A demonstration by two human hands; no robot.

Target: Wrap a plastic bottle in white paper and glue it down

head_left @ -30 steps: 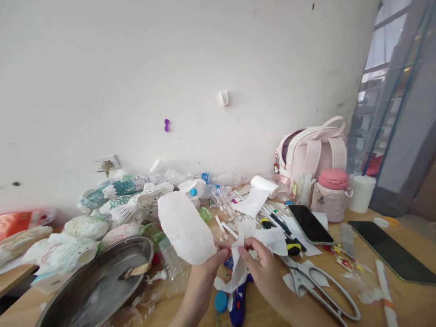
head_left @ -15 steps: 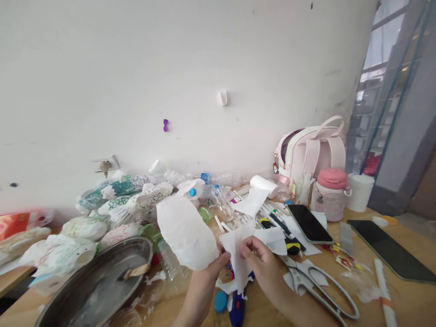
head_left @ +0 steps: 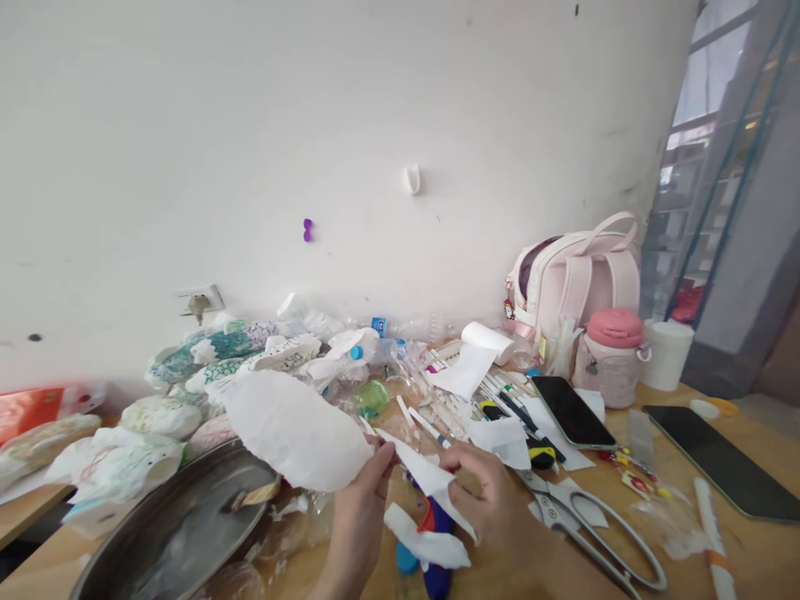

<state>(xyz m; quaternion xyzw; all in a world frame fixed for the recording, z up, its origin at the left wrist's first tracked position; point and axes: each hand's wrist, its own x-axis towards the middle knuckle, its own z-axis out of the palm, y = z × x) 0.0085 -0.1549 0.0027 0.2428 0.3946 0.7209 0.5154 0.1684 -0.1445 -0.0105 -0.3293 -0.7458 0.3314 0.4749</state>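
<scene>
My left hand (head_left: 366,500) is closed on the near end of a large white form (head_left: 293,429), its surface covered in paper, which tilts up to the left over the metal basin. A pointed piece of white paper (head_left: 428,473) stretches from my left fingertips across to my right hand (head_left: 484,492), whose fingers pinch its right side. Below the hands a torn strip of white paper (head_left: 428,540) lies across a blue tool (head_left: 439,579) with a red part. Beside that tool is a blue bottle cap (head_left: 406,558), partly covered.
The metal basin (head_left: 118,533) with a brush handle stands at the left. Paper-covered, coloured forms (head_left: 216,350) and clear plastic bottles line the wall. At the right are scissors (head_left: 591,525), a phone (head_left: 573,412), a tablet-like dark device (head_left: 718,458), a pink bottle (head_left: 609,358) and a backpack (head_left: 578,275).
The white form has swung left and lies flatter. Between my hands the paper has turned sideways into a pointed shape. A torn strip now lies over the blue tool.
</scene>
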